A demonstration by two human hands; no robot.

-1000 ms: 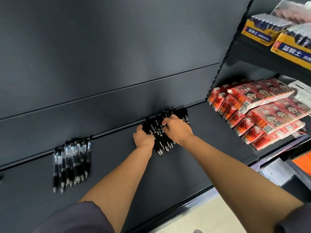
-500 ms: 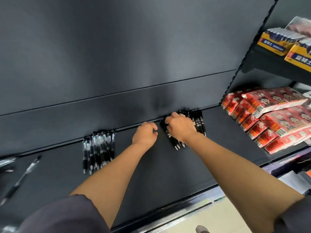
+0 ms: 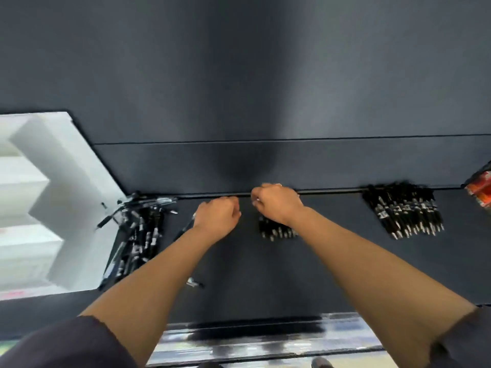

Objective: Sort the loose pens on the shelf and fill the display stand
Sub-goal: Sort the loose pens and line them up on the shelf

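The top ends of a short pen row [image 3: 277, 231] are gripped under the curled right hand [image 3: 277, 205] at the shelf [image 3: 332, 261] back edge. The left hand [image 3: 216, 216] is curled just beside; whether the single pen [image 3: 185, 227] under it is held cannot be told. Bare shelf is left before the sorted pens [image 3: 403, 216].

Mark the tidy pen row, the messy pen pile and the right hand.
tidy pen row [image 3: 403, 213]: head view, mid-barrels.
messy pen pile [image 3: 138, 235]: head view, heap centre.
right hand [image 3: 279, 205]: head view, back of hand.
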